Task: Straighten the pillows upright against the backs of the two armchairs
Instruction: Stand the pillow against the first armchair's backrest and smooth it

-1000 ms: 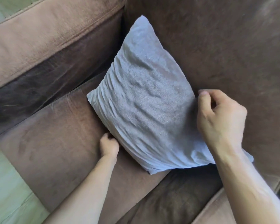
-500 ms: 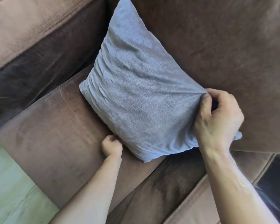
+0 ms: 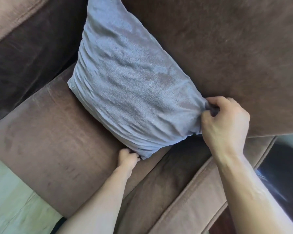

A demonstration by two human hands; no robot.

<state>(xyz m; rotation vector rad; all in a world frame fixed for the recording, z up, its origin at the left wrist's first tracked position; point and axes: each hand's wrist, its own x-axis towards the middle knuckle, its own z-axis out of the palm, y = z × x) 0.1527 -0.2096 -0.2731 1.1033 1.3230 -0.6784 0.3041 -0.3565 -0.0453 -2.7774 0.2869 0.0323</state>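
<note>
A wrinkled grey-blue pillow [image 3: 128,85] stands on the seat cushion [image 3: 54,135] of a brown armchair and leans on its backrest [image 3: 227,53]. It is turned at an angle, one corner up near the top of the view. My right hand [image 3: 225,122] is shut on the pillow's right corner, bunching the fabric. My left hand [image 3: 128,157] grips the pillow's bottom corner where it meets the seat.
The armchair's left arm [image 3: 24,36] runs along the upper left. Its right arm [image 3: 193,196] crosses the lower right. Pale floor [image 3: 8,200] shows at the lower left. A dark glossy object [image 3: 282,174] sits beyond the right arm.
The pillow has been pulled towards the right and lower against the backrest. My right hand has closed tighter on its corner. My left hand has slid along the bottom edge to the bottom corner.
</note>
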